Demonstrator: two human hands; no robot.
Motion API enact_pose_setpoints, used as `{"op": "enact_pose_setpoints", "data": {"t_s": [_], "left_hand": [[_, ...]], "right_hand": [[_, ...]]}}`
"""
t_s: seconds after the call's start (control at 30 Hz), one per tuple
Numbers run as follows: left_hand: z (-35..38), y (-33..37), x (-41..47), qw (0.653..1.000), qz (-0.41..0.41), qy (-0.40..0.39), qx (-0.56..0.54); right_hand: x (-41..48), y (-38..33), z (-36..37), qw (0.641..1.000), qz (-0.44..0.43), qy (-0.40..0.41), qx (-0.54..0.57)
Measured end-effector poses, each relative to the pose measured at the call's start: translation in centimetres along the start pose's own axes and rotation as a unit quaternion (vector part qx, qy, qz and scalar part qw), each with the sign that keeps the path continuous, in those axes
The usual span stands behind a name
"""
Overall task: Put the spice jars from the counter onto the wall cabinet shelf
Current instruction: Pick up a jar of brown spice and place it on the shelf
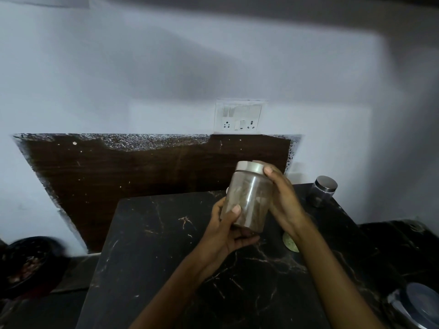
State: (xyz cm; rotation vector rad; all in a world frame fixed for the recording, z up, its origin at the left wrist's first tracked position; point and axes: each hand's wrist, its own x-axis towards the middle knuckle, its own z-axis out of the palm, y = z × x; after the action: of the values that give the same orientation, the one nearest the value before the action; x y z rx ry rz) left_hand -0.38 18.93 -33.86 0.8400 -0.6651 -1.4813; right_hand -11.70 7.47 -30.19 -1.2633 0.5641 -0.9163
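Holding the spice jar [247, 198] clear above the counter [154, 245], left hand [228, 231] wrapping its base from seven o'clock, right hand [282, 200] closing around lid and side at three o'clock, likely steadying it for lifting.

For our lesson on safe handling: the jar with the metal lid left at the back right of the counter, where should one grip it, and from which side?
Grip the small jar around its clear body just below the metal lid, coming from the front left. It appears upright near the wall, so the back is closed off, and the round body suits a wrap of fingers. Both hands, left and right, are busy with the brown jar.
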Motion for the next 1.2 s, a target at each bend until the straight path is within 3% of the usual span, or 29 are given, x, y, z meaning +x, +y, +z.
{"op": "enact_pose_setpoints", "data": {"t_s": [0.23,0.43,0.67,0.87,1.03,1.2], "left_hand": [[0.6,-0.2,-0.1,0.999,-0.013,0.020,-0.045],[0.5,0.4,-0.6,0.994,-0.058,-0.036,-0.082],[0.8,0.0,-0.3,0.996,-0.029,0.018,-0.081],[0.6,0.4,-0.7,0.991,-0.086,-0.029,-0.094],[0.6,-0.1,-0.2,0.998,-0.030,0.014,-0.057],[0.5,0.0,-0.1,0.998,-0.033,0.017,-0.055]], "right_hand": [[0.0,-0.1,1.2,0.999,-0.033,0.030,-0.031],[0.2,-0.8,0.8,0.998,-0.014,-0.007,0.064],[0.1,-0.8,1.8,0.999,-0.035,0.018,0.011],[0.1,-1.6,1.5,0.998,-0.019,-0.016,0.058],[0.2,-1.3,1.9,0.999,-0.034,0.026,0.023],[0.1,-1.1,2.0,0.998,-0.030,0.041,0.024]]}}
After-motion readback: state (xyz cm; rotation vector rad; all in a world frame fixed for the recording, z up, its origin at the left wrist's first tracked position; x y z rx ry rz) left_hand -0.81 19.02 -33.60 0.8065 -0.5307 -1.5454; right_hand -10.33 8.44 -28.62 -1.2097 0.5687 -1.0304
